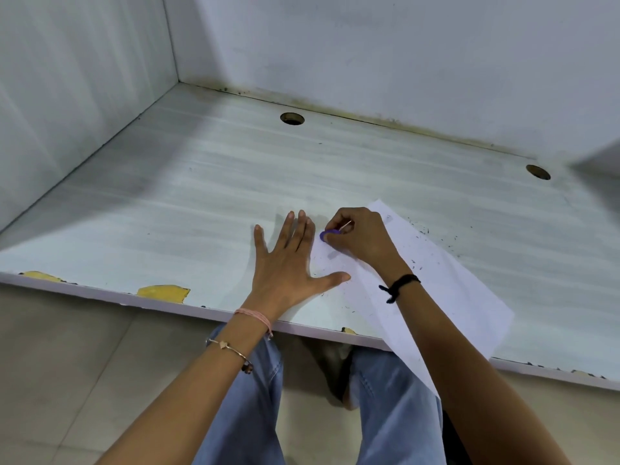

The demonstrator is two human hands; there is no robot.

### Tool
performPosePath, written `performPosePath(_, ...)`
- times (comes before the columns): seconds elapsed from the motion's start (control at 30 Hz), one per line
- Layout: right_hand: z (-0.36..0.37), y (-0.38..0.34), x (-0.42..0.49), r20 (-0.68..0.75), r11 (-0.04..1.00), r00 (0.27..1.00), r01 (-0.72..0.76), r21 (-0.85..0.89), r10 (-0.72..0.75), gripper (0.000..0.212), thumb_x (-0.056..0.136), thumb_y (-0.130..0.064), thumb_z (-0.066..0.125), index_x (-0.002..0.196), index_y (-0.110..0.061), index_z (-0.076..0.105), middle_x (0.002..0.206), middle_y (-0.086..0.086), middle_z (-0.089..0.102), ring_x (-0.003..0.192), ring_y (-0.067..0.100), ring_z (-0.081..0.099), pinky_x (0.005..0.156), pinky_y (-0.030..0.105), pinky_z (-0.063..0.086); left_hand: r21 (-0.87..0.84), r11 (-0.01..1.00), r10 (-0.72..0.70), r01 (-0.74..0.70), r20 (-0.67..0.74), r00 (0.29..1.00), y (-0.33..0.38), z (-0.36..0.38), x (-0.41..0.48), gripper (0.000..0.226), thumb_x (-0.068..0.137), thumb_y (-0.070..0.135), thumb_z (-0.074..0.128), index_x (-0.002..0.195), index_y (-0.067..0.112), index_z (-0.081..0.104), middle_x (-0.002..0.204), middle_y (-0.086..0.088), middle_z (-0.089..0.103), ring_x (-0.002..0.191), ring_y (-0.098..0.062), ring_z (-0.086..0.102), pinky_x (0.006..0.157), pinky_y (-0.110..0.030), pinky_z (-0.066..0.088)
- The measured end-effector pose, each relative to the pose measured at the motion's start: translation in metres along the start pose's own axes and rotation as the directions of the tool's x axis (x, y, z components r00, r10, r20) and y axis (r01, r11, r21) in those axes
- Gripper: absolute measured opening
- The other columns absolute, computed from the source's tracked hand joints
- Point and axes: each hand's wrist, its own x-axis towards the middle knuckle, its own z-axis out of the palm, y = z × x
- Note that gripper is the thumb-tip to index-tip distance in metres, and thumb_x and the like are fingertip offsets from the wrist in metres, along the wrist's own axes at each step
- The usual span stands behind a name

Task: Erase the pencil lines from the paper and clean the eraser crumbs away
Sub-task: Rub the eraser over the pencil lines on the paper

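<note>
A white sheet of paper (446,297) lies slanted on the pale desk (201,196), its near corner hanging over the front edge. My right hand (360,234) pinches a small purple eraser (327,235) and holds it down on the sheet's far left part. My left hand (288,260) lies flat with fingers spread, the thumb pressing the paper's left edge. Dark eraser crumbs (436,239) are scattered over the paper and on the desk beyond its far edge.
Two round cable holes (292,118) (538,172) sit near the desk's back edge. Walls close the desk at the back and left. The front edge (161,293) is chipped in yellow patches. My legs in blue jeans (385,414) are below the desk.
</note>
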Motion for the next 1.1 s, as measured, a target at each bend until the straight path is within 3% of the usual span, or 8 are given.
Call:
performPosePath(0.17,-0.005,0.004,-0.008,0.137,1.0,0.99,-0.015,0.008,0.014,0.007,0.074,-0.009,0.076,0.077,-0.009,0.071,0.069,-0.001,0.068,0.054,-0.002,0.056,0.051,0.004,0.038,0.0,1.0,0.004,-0.004,0.015,1.0,0.001,-0.002,-0.001,0.118,0.068,0.095,0.017,0.157,0.02,-0.008,0.162,0.003,-0.021,0.146,-0.01,-0.025,0.113,-0.062,-0.015)
performPosePath(0.33,-0.006,0.004,0.008,-0.088,0.998,0.995,-0.038,0.046,0.042,0.005,0.075,-0.003,0.071,0.079,-0.002,0.069,0.075,0.006,0.069,0.055,0.004,0.058,0.049,0.006,0.041,-0.008,1.0,-0.003,0.003,0.023,1.0,0.0,-0.002,-0.002,0.119,0.067,0.095,0.016,0.156,0.02,-0.01,0.162,0.004,-0.02,0.146,-0.01,-0.025,0.114,-0.062,-0.015)
performPosePath(0.5,-0.001,-0.009,-0.001,0.21,1.0,0.977,-0.02,-0.021,0.024,0.005,0.073,-0.008,0.074,0.077,-0.008,0.072,0.069,0.001,0.07,0.064,0.01,0.063,0.062,0.019,0.048,-0.006,1.0,0.003,-0.003,0.013,1.0,0.0,-0.002,-0.001,0.118,0.069,0.095,0.018,0.157,0.02,-0.007,0.162,0.003,-0.019,0.147,-0.011,-0.024,0.113,-0.062,-0.017)
performPosePath(0.67,-0.003,-0.002,0.015,-0.064,0.998,0.996,-0.063,-0.009,0.063,0.005,0.073,-0.007,0.074,0.077,-0.005,0.071,0.069,0.0,0.067,0.055,0.0,0.057,0.05,0.008,0.042,-0.007,1.0,0.0,0.0,0.014,1.0,0.0,0.0,-0.001,0.123,0.061,0.097,0.006,0.157,0.02,-0.008,0.163,0.004,-0.018,0.147,-0.01,-0.023,0.113,-0.062,-0.015)
performPosePath(0.83,0.001,-0.006,0.001,0.188,0.998,0.981,-0.047,-0.04,0.054,0.006,0.072,-0.012,0.076,0.078,-0.01,0.073,0.071,-0.002,0.07,0.064,0.004,0.062,0.059,0.013,0.046,-0.01,1.0,0.002,-0.002,0.016,1.0,0.0,-0.001,0.0,0.118,0.069,0.095,0.018,0.157,0.02,-0.007,0.163,0.004,-0.019,0.147,-0.01,-0.024,0.112,-0.062,-0.018)
performPosePath(0.93,-0.001,0.003,0.012,-0.006,0.997,0.997,-0.073,0.0,0.073,0.007,0.073,-0.01,0.076,0.077,-0.006,0.072,0.065,-0.006,0.065,0.055,-0.001,0.058,0.052,0.009,0.043,-0.008,1.0,0.0,0.0,0.019,1.0,0.0,-0.001,-0.001,0.122,0.064,0.097,0.011,0.157,0.02,-0.008,0.163,0.004,-0.019,0.147,-0.01,-0.023,0.113,-0.062,-0.016)
performPosePath(1.0,-0.003,0.002,0.018,-0.097,0.998,0.993,-0.061,-0.011,0.06,0.006,0.074,-0.006,0.073,0.077,-0.002,0.07,0.065,-0.007,0.063,0.055,0.0,0.057,0.054,0.016,0.044,-0.001,1.0,-0.002,0.002,0.019,1.0,0.001,-0.002,-0.001,0.121,0.064,0.096,0.01,0.156,0.02,-0.009,0.162,0.004,-0.019,0.147,-0.01,-0.024,0.113,-0.062,-0.015)
performPosePath(1.1,-0.004,-0.002,0.007,0.04,0.999,0.999,-0.028,0.032,0.027,0.008,0.073,-0.011,0.076,0.077,-0.006,0.071,0.072,0.001,0.07,0.065,0.01,0.065,0.06,0.019,0.049,-0.012,1.0,-0.002,0.003,0.024,1.0,0.001,-0.001,-0.001,0.119,0.067,0.095,0.015,0.157,0.02,-0.008,0.163,0.004,-0.019,0.147,-0.01,-0.024,0.113,-0.063,-0.015)
